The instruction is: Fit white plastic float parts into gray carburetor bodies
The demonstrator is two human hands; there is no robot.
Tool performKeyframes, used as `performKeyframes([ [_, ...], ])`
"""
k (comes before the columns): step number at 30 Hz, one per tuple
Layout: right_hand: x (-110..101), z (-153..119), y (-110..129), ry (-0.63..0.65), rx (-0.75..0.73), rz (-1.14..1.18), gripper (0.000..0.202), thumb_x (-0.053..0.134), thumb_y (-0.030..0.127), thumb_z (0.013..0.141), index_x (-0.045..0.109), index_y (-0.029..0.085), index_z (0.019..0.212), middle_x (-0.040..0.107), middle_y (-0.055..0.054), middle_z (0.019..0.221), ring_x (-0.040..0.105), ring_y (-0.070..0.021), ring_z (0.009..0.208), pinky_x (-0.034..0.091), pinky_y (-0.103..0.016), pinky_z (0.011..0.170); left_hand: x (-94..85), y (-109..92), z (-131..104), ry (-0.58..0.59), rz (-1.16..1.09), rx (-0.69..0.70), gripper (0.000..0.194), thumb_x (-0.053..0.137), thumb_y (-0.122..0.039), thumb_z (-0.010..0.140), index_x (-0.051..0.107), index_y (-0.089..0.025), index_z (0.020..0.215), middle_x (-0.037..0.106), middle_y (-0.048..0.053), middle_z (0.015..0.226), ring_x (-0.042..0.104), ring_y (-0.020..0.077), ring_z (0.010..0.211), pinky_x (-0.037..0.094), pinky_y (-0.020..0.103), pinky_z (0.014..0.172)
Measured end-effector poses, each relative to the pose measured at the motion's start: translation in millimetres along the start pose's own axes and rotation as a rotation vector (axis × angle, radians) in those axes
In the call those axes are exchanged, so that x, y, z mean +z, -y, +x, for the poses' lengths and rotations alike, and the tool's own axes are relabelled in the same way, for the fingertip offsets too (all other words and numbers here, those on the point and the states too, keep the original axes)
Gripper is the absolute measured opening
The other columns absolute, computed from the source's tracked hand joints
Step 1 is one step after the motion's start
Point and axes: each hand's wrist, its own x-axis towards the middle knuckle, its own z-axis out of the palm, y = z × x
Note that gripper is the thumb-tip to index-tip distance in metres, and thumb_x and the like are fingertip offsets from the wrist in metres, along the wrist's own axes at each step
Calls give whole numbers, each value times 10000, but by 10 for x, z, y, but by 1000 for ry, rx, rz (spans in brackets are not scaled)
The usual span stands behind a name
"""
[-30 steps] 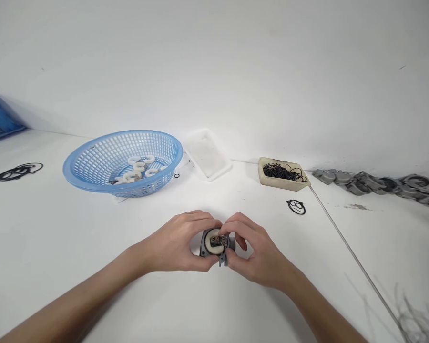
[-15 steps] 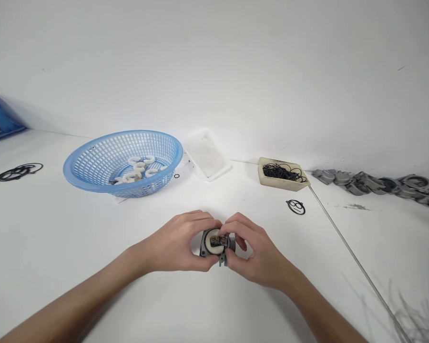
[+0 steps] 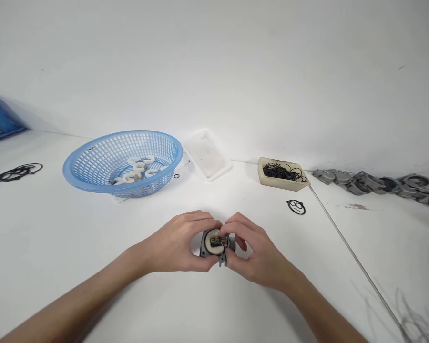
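Low in the middle, a grey metal carburetor body [image 3: 203, 251] lies between my hands with its inside facing up. A white C-shaped float [image 3: 209, 244] sits in it around small brass parts. My left hand [image 3: 180, 243] grips the body from the left, thumb at the near side and fingers at the far side. On the right side, my right hand [image 3: 255, 250] is closed on the body, its index fingertip on the float's edge near the hinge and its thumb at the near right. Whether it pinches a small pin there is hidden.
A blue basket [image 3: 69, 166] with several white floats stands back left, beside a tilted white tray [image 3: 226, 167]. Right of it are a cream box [image 3: 284, 184] of black rings, a black gasket [image 3: 296, 206], a thin rod [image 3: 353, 255] and grey metal bowls [image 3: 364, 183]. Black gaskets [image 3: 19, 172] lie far left.
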Motion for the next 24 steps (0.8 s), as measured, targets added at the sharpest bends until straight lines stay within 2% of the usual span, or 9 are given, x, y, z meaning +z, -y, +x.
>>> performKeyframes([
  [24, -1, -2, 1, -6, -2, -26, 400, 595, 14, 794, 650, 239, 1120, 602, -12, 1049, 502, -102, 746, 448, -240, 642, 0, -2, -10, -1, 17, 9, 289, 745, -198, 800, 698, -246, 1080, 705, 7, 991, 657, 213, 944, 512, 300, 844],
])
